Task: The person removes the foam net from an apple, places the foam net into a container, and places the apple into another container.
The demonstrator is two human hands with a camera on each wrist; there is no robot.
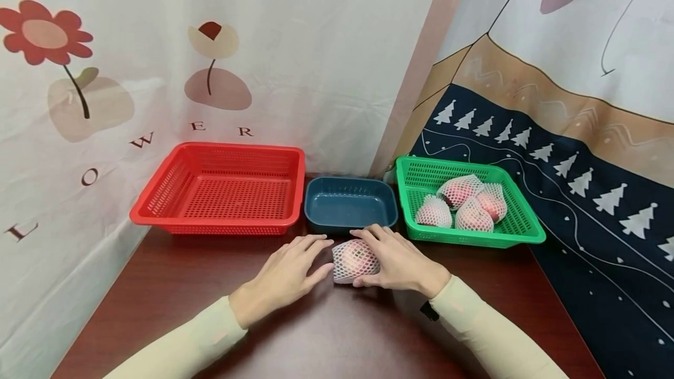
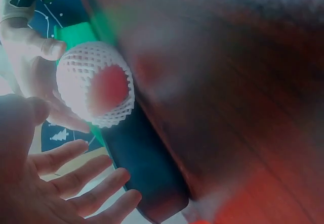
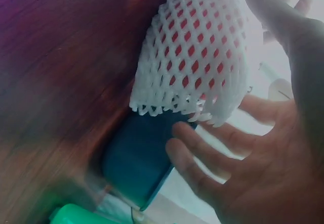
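A reddish round fruit in a white foam net (image 1: 354, 261) is at the table's middle, in front of the small blue basin (image 1: 350, 208). My right hand (image 1: 397, 259) holds it from the right, thumb on the near side and fingers on the far side; the right wrist view shows the net (image 3: 195, 57) between thumb and forefinger. To its left is my left hand (image 1: 289, 271), thumb and fingers spread, thumb tip right at the net's edge. In the left wrist view the left fingers (image 2: 76, 183) are extended and apart, with the fruit (image 2: 96, 85) beyond them.
A red basket (image 1: 231, 197) stands at the back left with nothing in it. At the back right, a green basket (image 1: 474, 238) holds several net-wrapped fruits (image 1: 475, 215). Printed curtains (image 1: 326, 45) hang behind the dark red-brown table (image 1: 337, 332).
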